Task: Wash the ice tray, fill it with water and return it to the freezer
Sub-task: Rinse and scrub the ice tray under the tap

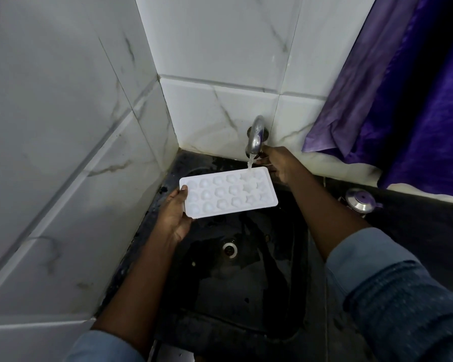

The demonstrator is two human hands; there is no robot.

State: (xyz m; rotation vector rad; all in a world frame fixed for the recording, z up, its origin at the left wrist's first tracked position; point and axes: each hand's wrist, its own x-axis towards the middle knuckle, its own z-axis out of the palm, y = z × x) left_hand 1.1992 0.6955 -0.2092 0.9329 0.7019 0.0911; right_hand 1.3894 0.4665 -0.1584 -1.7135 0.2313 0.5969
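The left hand (174, 215) grips the white plastic ice tray (228, 194) by its left short end, thumb on the rim, level over the back of the dark sink (246, 296). The right hand (277, 163) reaches behind the steel tap (255, 137); its grip is hidden. Caution: the stream (249, 163) loads only the far-right rounded moulds, so the smooth, wet tray, held at one end, may tip or slip.

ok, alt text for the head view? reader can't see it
A left hand holds a white plastic ice tray by one end over a dark sink, with water from a chrome wall tap running into its far-right cells. The right hand reaches to the tap; a purple curtain hangs at right.
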